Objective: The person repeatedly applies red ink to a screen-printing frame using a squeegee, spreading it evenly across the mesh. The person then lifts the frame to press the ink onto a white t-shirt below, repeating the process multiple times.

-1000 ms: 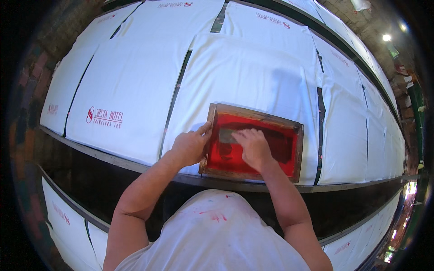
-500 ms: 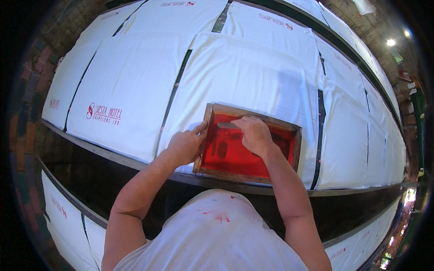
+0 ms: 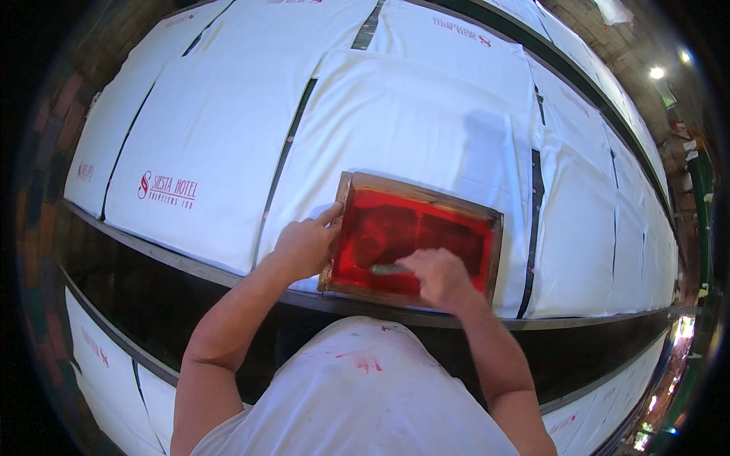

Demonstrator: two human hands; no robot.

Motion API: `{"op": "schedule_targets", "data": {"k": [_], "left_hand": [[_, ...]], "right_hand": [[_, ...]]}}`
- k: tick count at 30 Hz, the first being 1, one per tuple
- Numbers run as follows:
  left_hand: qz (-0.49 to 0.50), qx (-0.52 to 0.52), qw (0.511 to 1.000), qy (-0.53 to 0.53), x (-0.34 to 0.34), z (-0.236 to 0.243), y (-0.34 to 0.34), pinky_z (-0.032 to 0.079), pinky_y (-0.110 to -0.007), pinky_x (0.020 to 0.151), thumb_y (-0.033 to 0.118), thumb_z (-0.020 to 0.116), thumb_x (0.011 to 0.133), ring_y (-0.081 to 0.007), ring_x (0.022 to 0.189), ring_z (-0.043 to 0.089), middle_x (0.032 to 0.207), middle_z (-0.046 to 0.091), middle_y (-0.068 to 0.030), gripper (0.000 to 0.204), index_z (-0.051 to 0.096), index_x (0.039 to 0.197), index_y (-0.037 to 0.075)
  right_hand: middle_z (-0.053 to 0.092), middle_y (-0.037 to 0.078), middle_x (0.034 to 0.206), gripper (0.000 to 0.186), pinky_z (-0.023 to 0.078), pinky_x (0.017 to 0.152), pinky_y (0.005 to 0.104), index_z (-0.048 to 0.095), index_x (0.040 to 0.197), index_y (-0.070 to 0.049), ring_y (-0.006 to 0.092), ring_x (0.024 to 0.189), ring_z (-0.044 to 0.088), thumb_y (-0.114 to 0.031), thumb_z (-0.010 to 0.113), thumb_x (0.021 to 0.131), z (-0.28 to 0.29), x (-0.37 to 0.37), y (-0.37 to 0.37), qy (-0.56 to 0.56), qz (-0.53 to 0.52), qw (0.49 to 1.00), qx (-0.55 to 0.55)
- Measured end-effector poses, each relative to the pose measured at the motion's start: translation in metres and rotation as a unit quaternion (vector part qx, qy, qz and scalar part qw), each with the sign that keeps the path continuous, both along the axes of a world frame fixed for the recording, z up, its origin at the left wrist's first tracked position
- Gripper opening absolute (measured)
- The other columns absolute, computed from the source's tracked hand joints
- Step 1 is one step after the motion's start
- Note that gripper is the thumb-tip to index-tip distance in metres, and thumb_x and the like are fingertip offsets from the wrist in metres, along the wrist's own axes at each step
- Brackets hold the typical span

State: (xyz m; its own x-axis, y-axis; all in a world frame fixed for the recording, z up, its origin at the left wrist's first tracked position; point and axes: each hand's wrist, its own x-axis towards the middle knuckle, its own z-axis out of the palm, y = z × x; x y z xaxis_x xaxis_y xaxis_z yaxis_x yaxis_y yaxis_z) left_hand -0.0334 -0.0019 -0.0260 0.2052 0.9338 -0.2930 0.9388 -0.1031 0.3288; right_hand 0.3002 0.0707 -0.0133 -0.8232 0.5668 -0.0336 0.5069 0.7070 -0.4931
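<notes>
A wooden-framed printing screen (image 3: 426,195) lies flat on a white cloth (image 3: 403,121), its mesh (image 3: 380,220) covered in red ink. My left hand (image 3: 306,243) is closed on the left side of the frame, the thumb and fingertips at its rim. Inside the frame, near the edge closest to me, my right hand (image 3: 439,275) grips a squeegee (image 3: 388,269). Its narrow greenish-grey end sticks out to the left of my fingers and touches the mesh. A darker patch shows in the middle of the ink. The rest of the squeegee is hidden by my hand.
More white cloths lie side by side on the long table; one on the left (image 3: 190,152) bears a red print. Dark gaps (image 3: 287,152) separate them. The table's front edge (image 3: 220,272) runs before me. Another table with white cloths (image 3: 106,353) stands at the lower left.
My right hand has drawn the squeegee from the far part of the screen toward me. The ink's dark patch looks different. My left hand stays on the frame.
</notes>
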Motion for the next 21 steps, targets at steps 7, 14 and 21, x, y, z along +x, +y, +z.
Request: {"op": "schedule_targets", "data": {"k": [7, 14, 21], "left_hand": [[0.004, -0.019, 1.000, 0.016, 0.006, 0.010, 0.004, 0.066, -0.053, 0.100, 0.016, 0.095, 0.082, -0.0404, 0.123, 0.078, 0.182, 0.045, -0.0115, 0.086, 0.061, 0.160, 0.010], [0.013, -0.032, 0.999, 0.021, 0.008, 0.011, 0.002, 0.065, -0.052, 0.103, 0.016, 0.094, 0.083, -0.0397, 0.127, 0.076, 0.184, 0.043, -0.0093, 0.081, 0.065, 0.158, 0.013], [0.030, -0.048, 0.998, 0.021, 0.014, 0.014, 0.004, 0.064, -0.052, 0.109, 0.012, 0.099, 0.076, -0.0398, 0.136, 0.073, 0.186, 0.040, -0.0074, 0.101, 0.058, 0.168, 0.019]], "right_hand": [[0.080, 0.017, 0.118, 0.051, 0.058, 0.105, 0.0525, 0.082, 0.133, -0.007, 0.0416, 0.115, 0.074, 0.004, 0.066, 0.086, -0.016, 0.015, 0.070, 0.029, -0.088, 0.993, 0.072], [0.082, 0.013, 0.120, 0.053, 0.057, 0.097, 0.0465, 0.083, 0.131, -0.009, 0.0336, 0.115, 0.076, 0.006, 0.067, 0.083, -0.019, 0.049, -0.021, 0.047, -0.018, 0.994, 0.098], [0.081, 0.021, 0.121, 0.053, 0.059, 0.101, 0.0538, 0.081, 0.128, -0.003, 0.0420, 0.114, 0.075, 0.011, 0.060, 0.082, 0.003, 0.096, 0.059, 0.010, -0.048, 0.998, 0.033]]}}
